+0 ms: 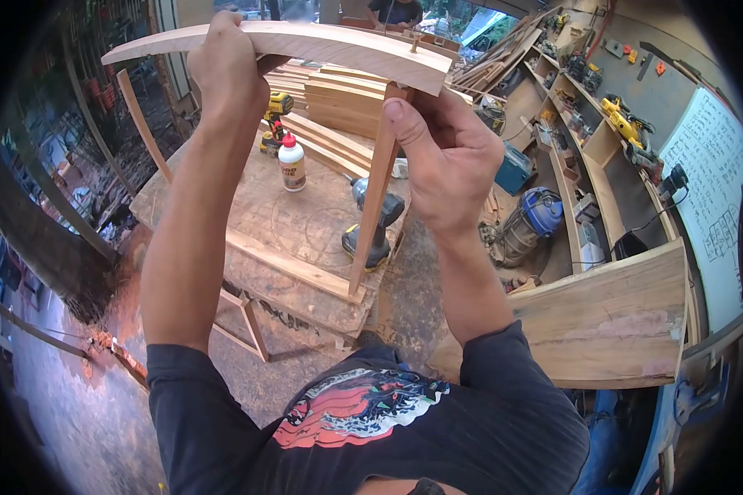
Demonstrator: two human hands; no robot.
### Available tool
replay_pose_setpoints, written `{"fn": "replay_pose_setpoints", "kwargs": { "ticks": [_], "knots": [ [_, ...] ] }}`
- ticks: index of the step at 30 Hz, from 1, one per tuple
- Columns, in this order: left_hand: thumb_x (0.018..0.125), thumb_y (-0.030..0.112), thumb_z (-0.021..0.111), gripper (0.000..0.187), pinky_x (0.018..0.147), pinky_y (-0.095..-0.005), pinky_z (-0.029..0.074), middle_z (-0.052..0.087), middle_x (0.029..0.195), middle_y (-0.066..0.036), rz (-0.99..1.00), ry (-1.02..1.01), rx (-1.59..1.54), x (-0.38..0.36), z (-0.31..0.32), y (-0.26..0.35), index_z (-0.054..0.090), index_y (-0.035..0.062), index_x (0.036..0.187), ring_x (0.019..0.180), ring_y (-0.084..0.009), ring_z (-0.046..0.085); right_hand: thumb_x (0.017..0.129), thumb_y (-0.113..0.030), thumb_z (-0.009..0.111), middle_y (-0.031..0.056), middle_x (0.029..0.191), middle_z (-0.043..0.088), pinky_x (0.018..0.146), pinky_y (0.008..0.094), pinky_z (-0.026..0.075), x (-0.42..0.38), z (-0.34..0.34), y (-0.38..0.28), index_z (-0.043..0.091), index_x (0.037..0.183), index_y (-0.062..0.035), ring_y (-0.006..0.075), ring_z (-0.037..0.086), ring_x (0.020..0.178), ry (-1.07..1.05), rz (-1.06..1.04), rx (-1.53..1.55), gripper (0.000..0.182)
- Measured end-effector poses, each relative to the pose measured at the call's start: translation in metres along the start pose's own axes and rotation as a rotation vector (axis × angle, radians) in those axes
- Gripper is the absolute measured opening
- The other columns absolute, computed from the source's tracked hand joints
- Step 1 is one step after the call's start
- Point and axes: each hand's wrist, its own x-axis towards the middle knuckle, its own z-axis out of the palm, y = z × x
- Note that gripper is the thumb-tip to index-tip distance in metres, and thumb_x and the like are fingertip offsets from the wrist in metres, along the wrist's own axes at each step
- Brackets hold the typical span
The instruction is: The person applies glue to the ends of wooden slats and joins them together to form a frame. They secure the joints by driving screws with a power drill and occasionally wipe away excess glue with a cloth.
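Observation:
My left hand (227,66) grips a curved wooden rail (322,41) held up in front of me, near its left end. My right hand (442,153) closes around the top of a slim tapered wooden leg (371,206) where it meets the underside of the rail. The leg's foot rests on the workbench (305,223). A second thin leg (144,124) hangs from the rail at the left.
On the bench lie a glue bottle (291,162), a cordless drill (376,223), a yellow drill (276,111) and stacked boards (338,103). A shop vacuum (528,223) sits on the floor at right, beside shelves of tools (611,124). A wide plank (603,318) lies near right. Another person stands at the back.

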Motion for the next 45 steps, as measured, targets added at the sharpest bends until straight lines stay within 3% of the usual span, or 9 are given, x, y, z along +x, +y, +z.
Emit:
{"fn": "replay_pose_setpoints", "kwargs": {
  "ticks": [17, 20, 21, 24, 25, 28, 33, 42, 45],
  "knots": [
    [0.093, 0.013, 0.059, 0.030, 0.069, -0.0425, 0.058, 0.063, 0.104, -0.020, 0.025, 0.008, -0.003, 0.011, -0.008, -0.020, 0.058, -0.0101, 0.113, 0.092, -0.0282, 0.067, 0.096, -0.014, 0.073, 0.0100, 0.112, 0.074, 0.092, 0.0272, 0.054, -0.008, -0.043, 0.043, 0.068, 0.122, 0.0053, 0.0144, 0.069, 0.102, 0.036, 0.091, 0.068, 0.032],
    [0.092, 0.014, 0.060, 0.024, 0.064, -0.0400, 0.054, 0.064, 0.099, -0.016, 0.105, -0.125, 0.146, 0.015, -0.019, -0.025, 0.061, -0.0054, 0.106, 0.086, -0.0257, 0.067, 0.097, -0.013, 0.069, 0.0110, 0.115, 0.072, 0.094, 0.0286, 0.053, -0.037, -0.073, 0.097, 0.067, 0.124, 0.0050, 0.0158, 0.067, 0.107, 0.200, 0.353, 0.063, 0.032],
    [0.091, 0.014, 0.061, 0.024, 0.066, -0.0417, 0.054, 0.063, 0.093, -0.013, -0.013, 0.023, -0.094, 0.031, -0.020, -0.034, 0.063, -0.0046, 0.107, 0.083, -0.0246, 0.066, 0.097, -0.012, 0.068, 0.0111, 0.115, 0.072, 0.093, 0.0290, 0.053, -0.051, -0.084, 0.128, 0.066, 0.125, 0.0052, 0.0164, 0.066, 0.108, 0.196, 0.448, 0.049, 0.033],
    [0.092, 0.019, 0.057, 0.018, 0.058, -0.0424, 0.048, 0.060, 0.087, -0.011, 0.004, 0.013, 0.041, 0.011, -0.006, -0.024, 0.061, 0.0015, 0.093, 0.075, -0.0215, 0.062, 0.100, -0.017, 0.065, 0.0082, 0.118, 0.069, 0.086, 0.0275, 0.052, -0.103, -0.103, 0.198, 0.059, 0.136, 0.0030, 0.0129, 0.064, 0.098, 0.108, 0.570, -0.168, 0.042],
    [0.089, 0.016, 0.055, 0.022, 0.045, -0.0401, 0.044, 0.056, 0.070, -0.009, 0.057, 0.032, -0.037, 0.009, -0.003, -0.024, 0.056, -0.0036, 0.079, 0.057, -0.0194, 0.055, 0.100, -0.018, 0.065, 0.0070, 0.116, 0.069, 0.085, 0.0273, 0.052, -0.115, -0.106, 0.209, 0.060, 0.136, 0.0025, 0.0124, 0.064, 0.096, 0.103, 0.617, -0.177, 0.042],
    [0.090, 0.017, 0.055, 0.027, 0.044, -0.0405, 0.044, 0.055, 0.068, -0.009, 0.108, 0.088, -0.047, 0.012, 0.002, -0.025, 0.054, -0.0037, 0.072, 0.057, -0.0207, 0.056, 0.101, -0.018, 0.065, 0.0055, 0.114, 0.069, 0.083, 0.0271, 0.052, -0.128, -0.100, 0.210, 0.060, 0.136, 0.0012, 0.0118, 0.064, 0.095, 0.093, 0.714, -0.228, 0.041],
    [0.092, 0.020, 0.051, 0.053, 0.046, -0.0367, 0.055, 0.054, 0.099, -0.024, 0.028, -0.033, 0.019, 0.017, -0.006, -0.025, 0.029, -0.0188, 0.120, 0.069, -0.0252, 0.062, 0.101, -0.016, 0.064, 0.0086, 0.119, 0.069, 0.087, 0.0287, 0.052, -0.117, -0.095, 0.194, 0.060, 0.135, 0.0018, 0.0141, 0.064, 0.103, 0.109, 0.657, -0.192, 0.039],
    [0.093, 0.020, 0.051, 0.052, 0.047, -0.0371, 0.057, 0.055, 0.099, -0.025, 0.038, -0.008, 0.042, 0.014, -0.007, -0.019, 0.031, -0.0190, 0.121, 0.071, -0.0263, 0.065, 0.102, -0.012, 0.060, 0.0110, 0.124, 0.068, 0.093, 0.0308, 0.052, -0.106, -0.096, 0.171, 0.059, 0.135, 0.0043, 0.0164, 0.064, 0.109, 0.110, 0.586, -0.117, 0.037],
    [0.094, 0.020, 0.051, 0.051, 0.047, -0.0369, 0.057, 0.055, 0.100, -0.025, 0.038, -0.016, 0.035, 0.013, -0.008, -0.016, 0.031, -0.0178, 0.122, 0.072, -0.0262, 0.065, 0.103, -0.018, 0.061, 0.0097, 0.124, 0.067, 0.089, 0.0290, 0.053, -0.108, -0.102, 0.177, 0.057, 0.138, 0.0035, 0.0135, 0.064, 0.099, 0.125, 0.554, -0.078, 0.041]
  ]
}}
